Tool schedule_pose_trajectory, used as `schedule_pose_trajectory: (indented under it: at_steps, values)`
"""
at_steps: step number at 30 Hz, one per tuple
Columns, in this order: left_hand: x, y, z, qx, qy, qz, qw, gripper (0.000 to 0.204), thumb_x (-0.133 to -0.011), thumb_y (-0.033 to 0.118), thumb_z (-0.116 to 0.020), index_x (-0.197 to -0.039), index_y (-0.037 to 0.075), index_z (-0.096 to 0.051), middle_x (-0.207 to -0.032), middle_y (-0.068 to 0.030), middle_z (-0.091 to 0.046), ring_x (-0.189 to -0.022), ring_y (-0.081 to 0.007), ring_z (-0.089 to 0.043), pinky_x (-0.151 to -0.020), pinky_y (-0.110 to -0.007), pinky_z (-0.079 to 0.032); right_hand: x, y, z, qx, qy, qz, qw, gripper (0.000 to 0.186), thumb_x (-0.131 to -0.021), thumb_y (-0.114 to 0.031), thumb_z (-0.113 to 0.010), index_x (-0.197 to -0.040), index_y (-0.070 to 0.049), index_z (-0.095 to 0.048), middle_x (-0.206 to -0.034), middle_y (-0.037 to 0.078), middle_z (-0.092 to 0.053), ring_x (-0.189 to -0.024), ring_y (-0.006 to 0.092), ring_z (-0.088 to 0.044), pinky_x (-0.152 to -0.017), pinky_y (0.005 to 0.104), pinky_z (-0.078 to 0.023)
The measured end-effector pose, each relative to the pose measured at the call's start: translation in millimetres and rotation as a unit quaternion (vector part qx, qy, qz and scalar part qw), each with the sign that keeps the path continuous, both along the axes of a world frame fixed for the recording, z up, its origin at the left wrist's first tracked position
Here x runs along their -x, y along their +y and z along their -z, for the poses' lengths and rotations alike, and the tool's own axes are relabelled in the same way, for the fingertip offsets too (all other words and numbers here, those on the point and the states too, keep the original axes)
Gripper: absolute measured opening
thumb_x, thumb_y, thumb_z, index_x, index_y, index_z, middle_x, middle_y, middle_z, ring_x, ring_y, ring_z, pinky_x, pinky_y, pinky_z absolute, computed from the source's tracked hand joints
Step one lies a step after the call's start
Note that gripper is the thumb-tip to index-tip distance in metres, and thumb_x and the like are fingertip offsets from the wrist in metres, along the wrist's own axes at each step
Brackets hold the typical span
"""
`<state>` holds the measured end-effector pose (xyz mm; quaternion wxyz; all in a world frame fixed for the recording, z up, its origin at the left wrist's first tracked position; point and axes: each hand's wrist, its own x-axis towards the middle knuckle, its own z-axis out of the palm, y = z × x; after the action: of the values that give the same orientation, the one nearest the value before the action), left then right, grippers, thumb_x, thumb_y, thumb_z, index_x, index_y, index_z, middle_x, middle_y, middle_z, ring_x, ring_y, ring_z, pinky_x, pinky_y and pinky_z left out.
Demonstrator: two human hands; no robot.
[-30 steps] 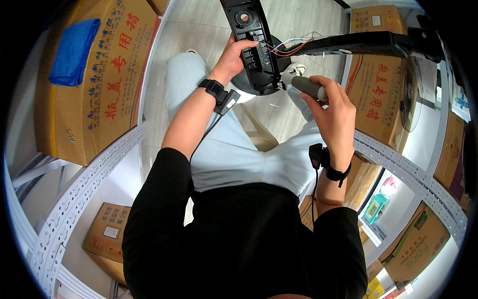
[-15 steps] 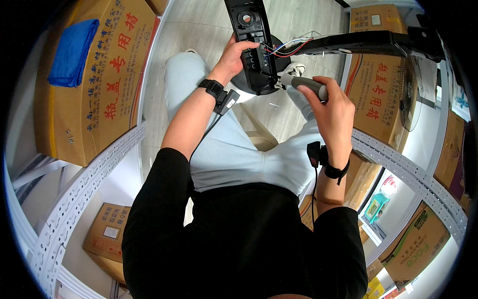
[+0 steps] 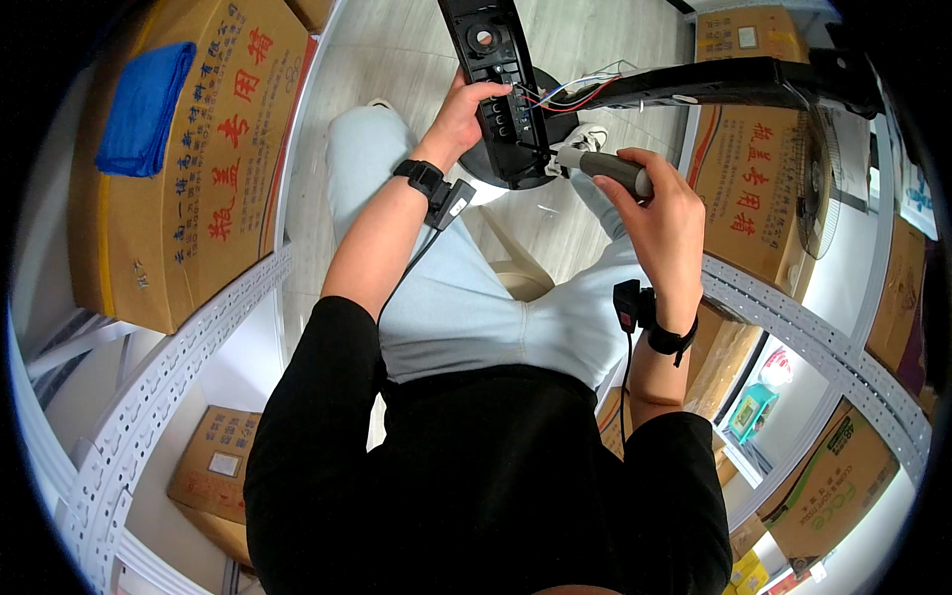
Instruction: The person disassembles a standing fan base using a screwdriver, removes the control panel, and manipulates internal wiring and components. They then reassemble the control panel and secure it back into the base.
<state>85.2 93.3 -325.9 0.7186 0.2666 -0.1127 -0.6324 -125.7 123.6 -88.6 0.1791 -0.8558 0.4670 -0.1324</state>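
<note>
My left hand (image 3: 460,119) grips the left edge of a long black plastic housing (image 3: 490,69), its thumb laid across the inner side. Posts, holes and a round opening show inside this housing. Several thin coloured wires (image 3: 580,97) run from it to a black fan pole (image 3: 694,83) lying across to the right. My right hand (image 3: 669,218) is closed around a grey screwdriver (image 3: 613,171) with a light front end. Its tip points left at the housing's lower right part; whether the two touch, I cannot tell.
A round black base (image 3: 560,127) lies under the housing, between my legs. At the right, a wire fan grille (image 3: 819,193) stands before a cardboard box (image 3: 744,188). Metal shelving (image 3: 793,322) flanks both sides; a folded blue cloth (image 3: 147,107) rests on a left box (image 3: 233,139).
The housing has shifted slightly left, its upper end most, together with my left hand. The screwdriver's front end has moved a little left. Both hands keep their grip.
</note>
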Motion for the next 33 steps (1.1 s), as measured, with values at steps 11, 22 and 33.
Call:
schedule_pose_trajectory:
  at_steps: [11,22,33]
  values:
    - [0,0,1,-0.013,-0.004,0.002,1.000,0.042,-0.082,-0.008,-0.059,-0.123,0.002,-0.054,-0.107,-0.0132,-0.068,-0.096,-0.0278,-0.069,-0.085,-0.041,-0.059,2,-2,-2,-0.040,-0.006,-0.015,0.999,0.034,-0.081,-0.015,-0.078,-0.111,-0.005,-0.065,-0.094,0.016,-0.069,-0.073,0.0330,-0.068,-0.066,0.0381,-0.053]
    - [1,3,-7,-0.018,-0.019,0.001,1.000,0.042,-0.082,-0.006,-0.060,-0.123,0.003,-0.054,-0.109,-0.0119,-0.068,-0.097,-0.0262,-0.069,-0.087,-0.040,-0.058,0,4,-9,-0.025,-0.041,0.022,0.999,0.034,-0.080,-0.014,-0.080,-0.110,-0.007,-0.067,-0.090,0.013,-0.070,-0.068,0.0211,-0.065,-0.064,0.0305,-0.054]
    - [-3,5,-16,-0.033,0.022,0.014,0.999,0.042,-0.081,-0.006,-0.060,-0.122,0.001,-0.053,-0.108,-0.0136,-0.068,-0.097,-0.0281,-0.069,-0.086,-0.042,-0.059,23,-2,-9,-0.064,-0.337,0.159,0.926,0.039,-0.082,-0.003,-0.078,-0.118,0.001,-0.064,-0.107,0.009,-0.068,-0.095,0.0140,-0.065,-0.081,0.0254,-0.053]
